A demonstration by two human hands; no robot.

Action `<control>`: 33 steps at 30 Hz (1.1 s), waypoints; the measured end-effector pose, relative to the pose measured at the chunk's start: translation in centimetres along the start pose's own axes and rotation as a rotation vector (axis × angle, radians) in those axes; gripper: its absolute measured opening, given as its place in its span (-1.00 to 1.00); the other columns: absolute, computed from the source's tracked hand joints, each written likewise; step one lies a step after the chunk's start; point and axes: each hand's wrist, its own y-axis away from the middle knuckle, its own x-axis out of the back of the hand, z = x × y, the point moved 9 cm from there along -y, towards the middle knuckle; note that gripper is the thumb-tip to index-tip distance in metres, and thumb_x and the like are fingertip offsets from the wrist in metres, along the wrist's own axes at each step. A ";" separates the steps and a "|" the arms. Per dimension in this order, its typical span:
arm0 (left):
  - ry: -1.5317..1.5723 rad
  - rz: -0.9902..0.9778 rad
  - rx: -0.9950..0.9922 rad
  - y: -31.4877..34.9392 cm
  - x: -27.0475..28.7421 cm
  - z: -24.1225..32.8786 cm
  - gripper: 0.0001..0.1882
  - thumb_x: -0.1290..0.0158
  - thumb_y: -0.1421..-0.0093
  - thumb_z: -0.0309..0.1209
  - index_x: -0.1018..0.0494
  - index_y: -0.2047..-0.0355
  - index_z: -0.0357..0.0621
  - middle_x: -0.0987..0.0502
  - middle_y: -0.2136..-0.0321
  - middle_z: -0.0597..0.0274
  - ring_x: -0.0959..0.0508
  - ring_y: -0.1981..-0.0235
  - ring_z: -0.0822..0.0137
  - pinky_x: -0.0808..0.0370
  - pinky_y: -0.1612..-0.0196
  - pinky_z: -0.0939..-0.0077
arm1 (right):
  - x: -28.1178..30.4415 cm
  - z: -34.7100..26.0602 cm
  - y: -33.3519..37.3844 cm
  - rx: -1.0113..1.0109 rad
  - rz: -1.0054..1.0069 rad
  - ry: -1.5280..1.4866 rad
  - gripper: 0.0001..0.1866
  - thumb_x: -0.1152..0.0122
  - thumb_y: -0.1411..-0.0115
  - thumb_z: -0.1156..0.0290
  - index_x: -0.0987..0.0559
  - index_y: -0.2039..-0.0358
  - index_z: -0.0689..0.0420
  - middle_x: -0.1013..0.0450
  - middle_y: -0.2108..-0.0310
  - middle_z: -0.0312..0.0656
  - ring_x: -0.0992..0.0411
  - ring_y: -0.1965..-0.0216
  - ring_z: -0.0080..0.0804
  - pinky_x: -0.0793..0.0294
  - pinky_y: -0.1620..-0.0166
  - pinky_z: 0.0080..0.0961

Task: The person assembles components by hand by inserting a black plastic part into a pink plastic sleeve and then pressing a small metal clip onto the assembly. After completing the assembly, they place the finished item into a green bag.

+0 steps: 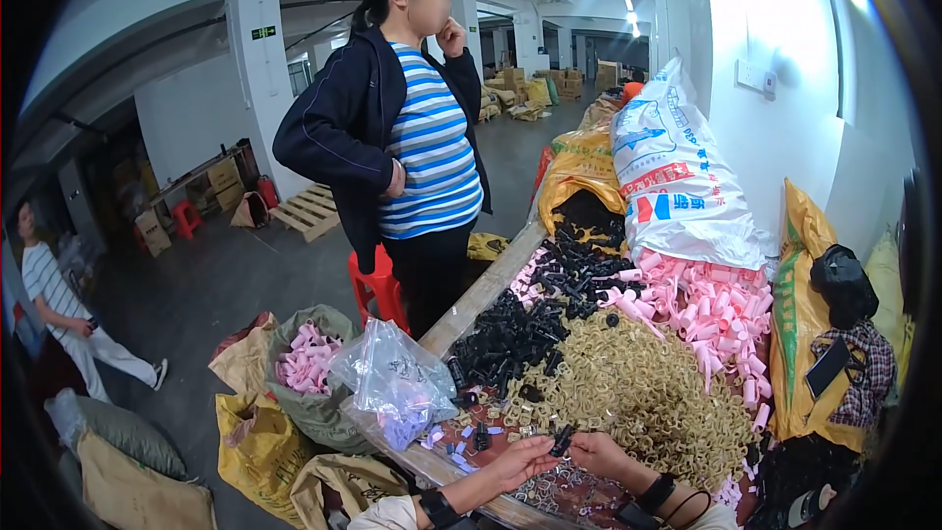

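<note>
Low over the front of the table, my left hand pinches a small black plastic part between thumb and fingers. Close to its right side, my right hand has its fingertips pressed together; whatever they hold is too small to make out. Behind both hands spreads a wide heap of small beige clip-like pieces. Black plastic parts are piled to its left, and pink tube-shaped parts lie at the far right. Loose metal rings are scattered beneath my wrists.
A clear plastic bag of lilac pieces rests on the left edge. Sacks stand beside the table; a white sack spills pink parts at the back. A person in a striped shirt stands across the left edge, near a red stool.
</note>
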 end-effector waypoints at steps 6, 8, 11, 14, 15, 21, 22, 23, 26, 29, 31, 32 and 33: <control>0.016 -0.034 -0.036 0.3 -0.7 -0.1 -0.78 0.10 -0.14 -0.40 -0.32 0.25 -0.27 -0.44 0.35 0.24 -0.47 0.31 0.45 -0.44 0.19 0.64 | -0.9 1.6 0.9 -0.163 -0.033 -0.395 -0.88 0.04 -0.07 0.47 -0.40 0.54 0.22 -0.30 0.67 -0.35 -0.22 0.62 -0.66 -0.24 0.52 -0.70; 0.030 -0.033 -0.053 0.4 -0.8 0.2 -0.79 0.10 -0.14 -0.41 -0.32 0.24 -0.27 -0.44 0.34 0.23 -0.47 0.31 0.45 -0.44 0.18 0.64 | -0.6 1.2 1.1 -0.169 0.051 -0.604 -0.87 0.05 -0.11 0.45 -0.39 0.54 0.18 -0.31 0.64 -0.40 -0.24 0.60 -0.69 -0.25 0.50 -0.75; 0.049 -0.026 -0.086 0.9 -1.1 0.3 -0.74 0.13 -0.15 -0.44 -0.28 0.17 -0.32 -0.42 0.26 0.15 -0.46 0.24 0.35 -0.42 0.10 0.56 | -0.6 1.3 1.6 -0.152 0.060 -0.580 -0.88 0.04 -0.11 0.44 -0.39 0.52 0.18 -0.31 0.63 -0.40 -0.25 0.59 -0.71 -0.24 0.51 -0.77; -0.005 -0.024 -0.101 1.4 -1.7 -0.3 -0.72 0.09 -0.13 -0.43 -0.30 0.16 -0.30 -0.43 0.27 0.22 -0.46 0.28 0.45 -0.42 0.15 0.63 | -0.5 1.3 2.3 -0.177 0.072 -0.557 -0.88 0.04 -0.11 0.42 -0.39 0.52 0.17 -0.31 0.63 -0.41 -0.24 0.60 -0.72 -0.22 0.53 -0.79; -0.031 -0.023 -0.105 1.4 -1.9 -0.4 -0.71 0.07 -0.12 -0.42 -0.31 0.16 -0.29 -0.44 0.28 0.26 -0.46 0.30 0.50 -0.42 0.17 0.66 | -0.2 1.3 2.3 -0.199 0.078 -0.542 -0.87 0.04 -0.11 0.41 -0.39 0.52 0.16 -0.30 0.64 -0.42 -0.23 0.60 -0.72 -0.20 0.54 -0.79; -0.367 0.011 -0.202 1.8 -3.0 1.8 -0.73 0.02 -0.08 -0.48 -0.33 0.18 -0.25 -0.45 0.35 0.34 -0.43 0.35 0.56 -0.38 0.30 0.75 | 0.4 0.9 2.2 -0.271 0.053 -0.567 -0.87 0.02 -0.11 0.40 -0.40 0.53 0.14 -0.27 0.65 -0.45 -0.17 0.62 -0.75 -0.15 0.57 -0.79; -0.432 0.016 -0.223 1.6 -3.0 2.0 -0.72 0.02 -0.08 -0.48 -0.33 0.17 -0.25 -0.45 0.36 0.35 -0.43 0.38 0.57 -0.37 0.32 0.77 | 0.5 1.2 2.1 -0.284 0.046 -0.586 -0.87 0.02 -0.11 0.42 -0.40 0.53 0.17 -0.26 0.65 -0.45 -0.16 0.61 -0.74 -0.16 0.56 -0.78; -0.411 0.011 -0.181 1.3 -3.0 1.5 -0.72 0.02 -0.08 -0.48 -0.33 0.17 -0.25 -0.45 0.36 0.35 -0.43 0.38 0.57 -0.37 0.32 0.77 | 0.6 1.7 2.3 -0.327 0.060 -0.601 -0.87 0.02 -0.11 0.42 -0.40 0.53 0.17 -0.26 0.65 -0.45 -0.16 0.61 -0.74 -0.16 0.56 -0.78; -0.446 -0.034 -0.206 0.8 -3.4 1.8 -0.72 0.04 -0.10 -0.47 -0.33 0.16 -0.29 -0.46 0.31 0.28 -0.45 0.30 0.52 -0.39 0.23 0.70 | 0.7 2.1 2.2 -0.327 0.031 -0.630 -0.87 0.04 -0.13 0.41 -0.40 0.51 0.16 -0.24 0.66 -0.46 -0.15 0.61 -0.75 -0.14 0.57 -0.79; -0.079 0.049 -0.065 0.7 -2.5 1.1 -0.72 0.10 -0.12 -0.49 -0.28 0.14 -0.32 -0.46 0.32 0.15 -0.50 0.31 0.35 -0.47 0.25 0.61 | 1.3 1.6 2.3 -0.272 0.056 -0.681 -0.87 0.04 -0.14 0.40 -0.39 0.49 0.15 -0.23 0.66 -0.46 -0.15 0.62 -0.74 -0.13 0.58 -0.79; -0.016 0.026 -0.040 0.6 -2.0 0.6 -0.71 0.11 -0.13 -0.49 -0.27 0.13 -0.33 -0.46 0.31 0.12 -0.50 0.29 0.30 -0.48 0.23 0.57 | 1.9 1.4 2.5 -0.258 0.090 -0.703 -0.87 0.03 -0.14 0.39 -0.39 0.49 0.15 -0.22 0.66 -0.46 -0.15 0.62 -0.75 -0.13 0.58 -0.78; 0.038 0.006 -0.032 0.7 -1.9 0.6 -0.71 0.12 -0.13 -0.50 -0.25 0.13 -0.33 -0.45 0.29 0.09 -0.49 0.27 0.26 -0.48 0.21 0.54 | 2.2 1.1 2.5 -0.228 0.116 -0.722 -0.88 0.03 -0.14 0.39 -0.38 0.48 0.15 -0.22 0.65 -0.46 -0.15 0.62 -0.75 -0.13 0.58 -0.77; 0.091 -0.014 -0.025 0.6 -2.0 0.5 -0.71 0.13 -0.14 -0.50 -0.24 0.12 -0.34 -0.44 0.28 0.06 -0.49 0.25 0.22 -0.49 0.20 0.51 | 2.5 0.8 2.5 -0.195 0.142 -0.740 -0.88 0.02 -0.13 0.39 -0.38 0.48 0.15 -0.22 0.65 -0.47 -0.15 0.62 -0.75 -0.13 0.58 -0.77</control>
